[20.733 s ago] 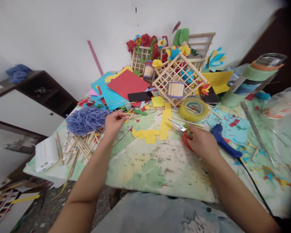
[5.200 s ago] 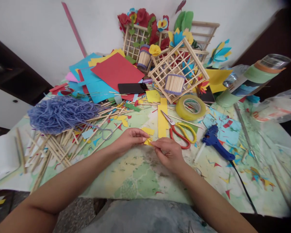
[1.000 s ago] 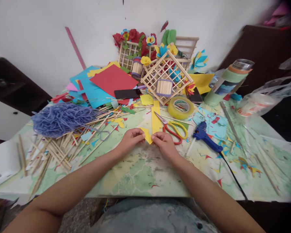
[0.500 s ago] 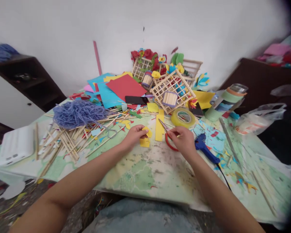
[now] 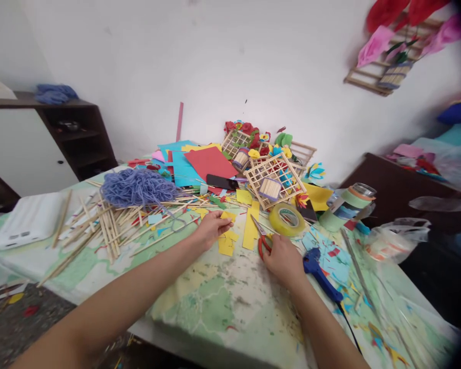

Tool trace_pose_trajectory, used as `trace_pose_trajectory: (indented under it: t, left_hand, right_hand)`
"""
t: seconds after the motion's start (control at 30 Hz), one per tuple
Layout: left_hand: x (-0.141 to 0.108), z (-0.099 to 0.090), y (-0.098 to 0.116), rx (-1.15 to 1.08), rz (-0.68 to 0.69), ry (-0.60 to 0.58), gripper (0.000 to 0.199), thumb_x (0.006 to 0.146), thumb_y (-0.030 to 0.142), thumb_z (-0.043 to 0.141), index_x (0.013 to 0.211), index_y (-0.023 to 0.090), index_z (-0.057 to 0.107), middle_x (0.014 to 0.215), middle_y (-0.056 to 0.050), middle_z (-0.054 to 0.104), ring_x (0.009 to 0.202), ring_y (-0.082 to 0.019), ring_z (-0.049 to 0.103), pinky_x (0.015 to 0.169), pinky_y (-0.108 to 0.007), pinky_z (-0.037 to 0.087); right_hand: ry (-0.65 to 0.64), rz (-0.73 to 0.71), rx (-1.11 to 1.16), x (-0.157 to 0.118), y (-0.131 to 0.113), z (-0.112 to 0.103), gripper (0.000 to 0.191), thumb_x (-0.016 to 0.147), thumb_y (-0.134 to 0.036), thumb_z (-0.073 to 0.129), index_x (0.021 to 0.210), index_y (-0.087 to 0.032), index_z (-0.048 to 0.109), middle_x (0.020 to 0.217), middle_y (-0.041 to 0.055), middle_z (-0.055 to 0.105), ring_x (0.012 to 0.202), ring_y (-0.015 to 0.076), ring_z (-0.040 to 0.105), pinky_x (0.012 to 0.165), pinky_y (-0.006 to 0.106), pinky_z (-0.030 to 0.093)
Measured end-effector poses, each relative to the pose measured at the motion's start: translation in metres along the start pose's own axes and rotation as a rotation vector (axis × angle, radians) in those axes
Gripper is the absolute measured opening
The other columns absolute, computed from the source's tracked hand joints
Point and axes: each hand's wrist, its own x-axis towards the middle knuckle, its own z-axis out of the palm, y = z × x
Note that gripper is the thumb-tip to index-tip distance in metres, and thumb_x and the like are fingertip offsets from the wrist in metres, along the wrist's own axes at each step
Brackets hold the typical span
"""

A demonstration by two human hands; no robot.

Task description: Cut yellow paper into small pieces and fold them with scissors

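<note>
My right hand (image 5: 282, 260) grips the red-handled scissors (image 5: 262, 245), whose steel blades point up and away beside a long yellow paper strip (image 5: 250, 231). My left hand (image 5: 212, 229) lies a little left of them, with its fingertips at a small yellow paper scrap (image 5: 228, 216). Just below those fingers, several cut yellow paper pieces (image 5: 226, 244) rest on the map-printed table cover (image 5: 230, 307). The hand hides part of the scissors' handles.
A blue glue gun (image 5: 315, 272) and a yellow tape roll (image 5: 287, 220) sit right of my right hand. Wooden sticks (image 5: 107, 223), purple-blue yarn (image 5: 137, 187), a white power bank (image 5: 28, 220), and stick lattices with paper flowers (image 5: 273, 180) surround the hands.
The view has swung and tilted, showing more room. My hands have parted from holding yellow paper together; my right hand has taken the scissors, and yellow pieces now lie on the table.
</note>
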Motion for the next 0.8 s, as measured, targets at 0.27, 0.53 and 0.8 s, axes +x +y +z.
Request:
trace_pose_trajectory:
  t: [0.27, 0.53, 0.8]
  left_hand:
    - [-0.012, 0.002, -0.003, -0.018, -0.051, -0.009, 0.015, 0.07, 0.007, 0.068, 0.069, 0.012, 0.054, 0.069, -0.002, 0.06, 0.058, -0.007, 0.063, 0.055, -0.012, 0.051]
    - [-0.015, 0.003, -0.009, 0.013, -0.045, -0.037, 0.015, 0.071, 0.006, 0.066, 0.072, 0.014, 0.053, 0.07, 0.0, 0.06, 0.06, -0.007, 0.064, 0.056, -0.012, 0.052]
    - [-0.02, 0.002, -0.015, 0.053, -0.034, -0.037, 0.022, 0.069, 0.007, 0.068, 0.083, 0.015, 0.053, 0.069, 0.001, 0.061, 0.06, -0.008, 0.065, 0.056, -0.013, 0.052]
  right_hand:
    - [0.021, 0.033, 0.045, 0.003, 0.012, 0.007, 0.034, 0.069, -0.016, 0.05, 0.103, -0.011, 0.051, 0.095, 0.0152, 0.062, 0.09, 0.0259, 0.058, 0.072, 0.031, 0.04]
    - [0.172, 0.158, 0.419, -0.001, 0.011, 0.01, 0.05, 0.072, -0.04, 0.056, 0.114, -0.014, 0.044, 0.085, 0.0073, 0.063, 0.07, 0.0215, 0.059, 0.057, 0.029, 0.039]
    - [0.06, -0.085, 0.507, -0.01, -0.003, 0.013, 0.047, 0.077, -0.037, 0.052, 0.121, -0.02, 0.051, 0.068, -0.0005, 0.056, 0.057, 0.014, 0.05, 0.052, 0.024, 0.034]
